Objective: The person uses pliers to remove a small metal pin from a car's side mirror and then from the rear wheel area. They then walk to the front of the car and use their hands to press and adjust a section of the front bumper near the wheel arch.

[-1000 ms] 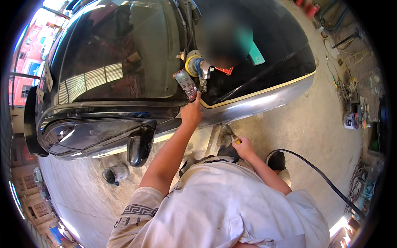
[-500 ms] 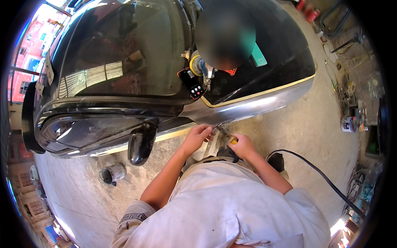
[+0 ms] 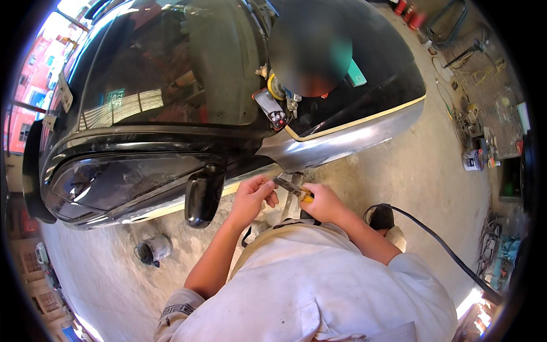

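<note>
My right hand (image 3: 323, 203) is closed around the yellow handles of a pair of pliers (image 3: 289, 186), whose dark metal jaws point left. Just left of the jaws, my left hand (image 3: 254, 197) has its thumb and fingers curled together in a pinch. Whatever they may hold is too small to make out. Both hands are in front of my waist, beside the bare-metal fender (image 3: 359, 137) of a black car. The car's side mirror (image 3: 204, 196) juts out to the left of my left hand.
A lit phone (image 3: 269, 107) and a power tool with a yellow-edged disc (image 3: 276, 85) lie near the windshield base. A teal box (image 3: 356, 73) sits on the hood. A dirty bucket (image 3: 156, 248) stands on the floor at left; a black hose (image 3: 439, 239) runs to the right.
Both hands have shifted left, and the pliers now reach closer to my left fingertips. The phone's screen has turned from dark to a bright picture. The view has shifted slightly.
</note>
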`<state>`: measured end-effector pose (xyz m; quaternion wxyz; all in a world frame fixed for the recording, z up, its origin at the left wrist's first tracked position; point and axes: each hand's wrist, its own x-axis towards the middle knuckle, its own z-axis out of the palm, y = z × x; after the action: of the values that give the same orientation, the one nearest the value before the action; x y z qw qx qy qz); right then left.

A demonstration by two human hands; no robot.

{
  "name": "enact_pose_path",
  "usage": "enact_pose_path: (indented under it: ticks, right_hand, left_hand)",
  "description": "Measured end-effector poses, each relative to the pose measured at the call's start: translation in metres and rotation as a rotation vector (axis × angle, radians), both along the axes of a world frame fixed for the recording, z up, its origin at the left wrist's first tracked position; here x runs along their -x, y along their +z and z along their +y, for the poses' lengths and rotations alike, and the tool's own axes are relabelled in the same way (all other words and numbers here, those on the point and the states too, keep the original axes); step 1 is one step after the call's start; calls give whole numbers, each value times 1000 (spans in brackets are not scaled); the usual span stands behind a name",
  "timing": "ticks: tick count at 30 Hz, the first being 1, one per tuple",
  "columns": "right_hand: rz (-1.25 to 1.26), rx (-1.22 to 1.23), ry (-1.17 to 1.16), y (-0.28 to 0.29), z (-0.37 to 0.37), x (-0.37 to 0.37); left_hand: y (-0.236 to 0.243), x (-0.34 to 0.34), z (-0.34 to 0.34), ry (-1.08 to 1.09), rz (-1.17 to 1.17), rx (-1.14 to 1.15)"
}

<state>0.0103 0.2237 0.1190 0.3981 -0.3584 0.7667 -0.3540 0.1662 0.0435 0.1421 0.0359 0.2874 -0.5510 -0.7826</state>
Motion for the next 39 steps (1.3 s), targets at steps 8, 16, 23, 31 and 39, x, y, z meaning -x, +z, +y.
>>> enact_pose_path:
  ticks: [8,16,23,31,39]
  right_hand:
    - [34,52,-42,14,-11,-50]
    - [91,144,-113,20,-14,-69]
    - [118,119,-138,39,-11,-83]
    - [167,123,-134,61,-17,-151]
    - [171,191,-118,70,-20,-232]
  left_hand:
    - [24,-40,-8,52,7,21]
    - [20,-47,-14,18,114,14]
    - [30,-55,-10,9,156,55]
    - [42,-120,-15,71,236,37]
    - [71,-190,-19,34,273,51]
